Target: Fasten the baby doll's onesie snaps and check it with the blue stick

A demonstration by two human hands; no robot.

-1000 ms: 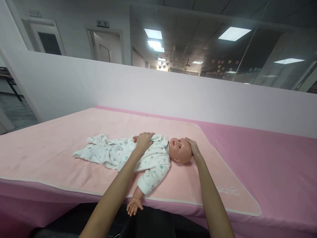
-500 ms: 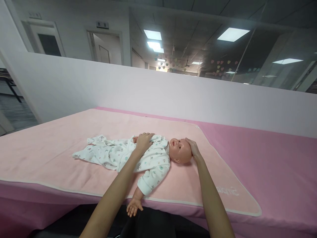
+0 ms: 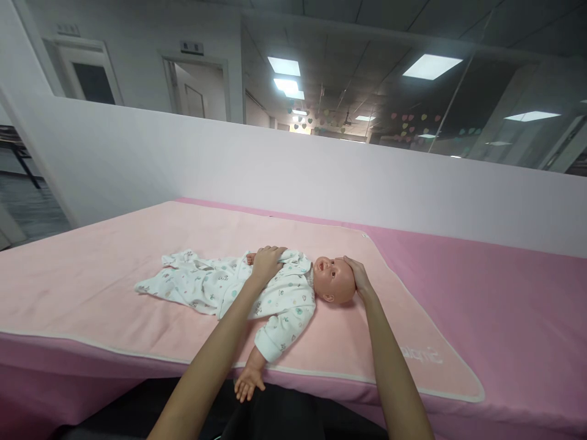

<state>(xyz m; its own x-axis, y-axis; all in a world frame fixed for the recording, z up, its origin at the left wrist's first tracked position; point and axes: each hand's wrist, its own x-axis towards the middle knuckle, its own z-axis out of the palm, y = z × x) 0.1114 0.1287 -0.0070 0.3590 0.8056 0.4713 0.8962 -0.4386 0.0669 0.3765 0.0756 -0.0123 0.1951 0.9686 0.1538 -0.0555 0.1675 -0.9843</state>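
Note:
A baby doll (image 3: 287, 296) in a white patterned outfit lies on its back, head to the right and legs to the left. My left hand (image 3: 268, 264) rests flat on the doll's chest, its fingertips reaching over the far side. Against the crown of the doll's bald head (image 3: 332, 281) lies my right hand (image 3: 358, 274), fingers extended and cupped along it. The doll's near arm (image 3: 250, 376) hangs over the front edge, palm up. Its other hand (image 3: 250, 258) shows just left of my left hand.
A pale pink mat (image 3: 114, 244) with white edging lies under the doll, on a darker pink padded surface (image 3: 504, 293). A low white partition (image 3: 321, 177) runs along the back, with glass above it. My dark-clothed lap is below the front edge.

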